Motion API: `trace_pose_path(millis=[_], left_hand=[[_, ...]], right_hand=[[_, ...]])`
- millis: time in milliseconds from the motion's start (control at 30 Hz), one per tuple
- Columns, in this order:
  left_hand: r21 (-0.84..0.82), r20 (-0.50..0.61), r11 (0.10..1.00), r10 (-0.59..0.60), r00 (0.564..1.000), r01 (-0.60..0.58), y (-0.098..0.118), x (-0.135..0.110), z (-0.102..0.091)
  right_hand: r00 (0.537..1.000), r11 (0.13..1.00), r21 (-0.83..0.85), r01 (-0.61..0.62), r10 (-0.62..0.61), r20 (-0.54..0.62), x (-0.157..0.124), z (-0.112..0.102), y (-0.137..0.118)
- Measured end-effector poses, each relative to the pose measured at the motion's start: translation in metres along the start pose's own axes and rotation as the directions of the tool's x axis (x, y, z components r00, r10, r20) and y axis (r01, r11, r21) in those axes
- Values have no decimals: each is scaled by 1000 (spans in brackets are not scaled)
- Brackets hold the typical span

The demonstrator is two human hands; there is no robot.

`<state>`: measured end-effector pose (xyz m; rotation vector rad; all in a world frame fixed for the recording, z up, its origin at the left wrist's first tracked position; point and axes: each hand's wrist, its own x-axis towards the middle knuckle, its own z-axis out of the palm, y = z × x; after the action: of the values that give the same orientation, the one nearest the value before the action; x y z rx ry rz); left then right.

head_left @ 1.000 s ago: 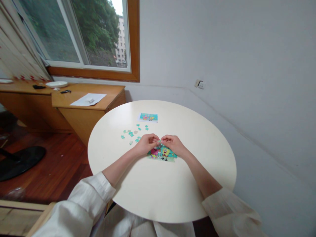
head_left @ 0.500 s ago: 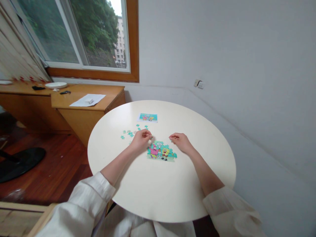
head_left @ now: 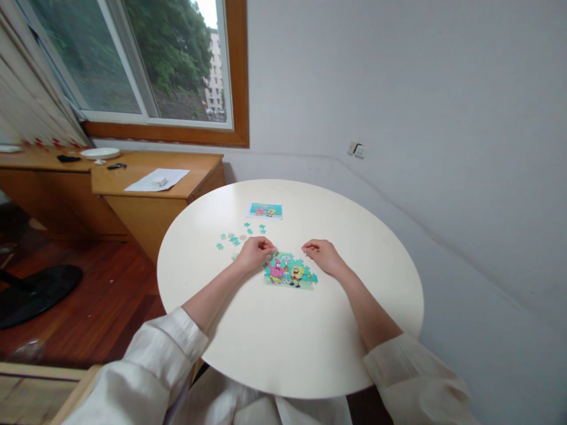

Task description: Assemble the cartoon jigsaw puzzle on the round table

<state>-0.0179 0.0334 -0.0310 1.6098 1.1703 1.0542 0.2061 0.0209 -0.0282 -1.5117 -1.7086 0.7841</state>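
Observation:
A partly joined jigsaw puzzle [head_left: 283, 274] with cartoon figures on a teal ground lies flat on the round table, its upper edge stepped. My left hand [head_left: 256, 254] is closed in a pinch at the puzzle's upper left, on a small puzzle piece [head_left: 275, 251] mostly hidden by the fingers. Just off the upper right edge, my right hand [head_left: 322, 256] is also pinched; a tiny pale bit shows under its fingertips, too small to name. Several loose puzzle pieces [head_left: 234, 240] are scattered beyond my left hand.
A picture card [head_left: 266, 211] with the same cartoon scene lies farther back on the white round table [head_left: 287, 348]. To the left, a wooden desk [head_left: 146, 203] carries a paper sheet [head_left: 172, 175] and a white plate [head_left: 100, 153]. A wall stands close behind and right.
My left hand has come slightly down and nearer to the puzzle's upper left edge with its piece. My right hand has barely shifted, its fingertips a little lower.

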Motion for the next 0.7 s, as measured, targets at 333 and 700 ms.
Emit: trace_pose_path(millis=[333,700], left_hand=[[53,0,998,-37,999,37,-1,-2,3],[111,-23,994,-21,1000,24,-1,-1,4]], right_hand=[[1000,999,-37,21,-21,12,0,0,-1],[999,997,-63,41,-41,8,0,0,1]])
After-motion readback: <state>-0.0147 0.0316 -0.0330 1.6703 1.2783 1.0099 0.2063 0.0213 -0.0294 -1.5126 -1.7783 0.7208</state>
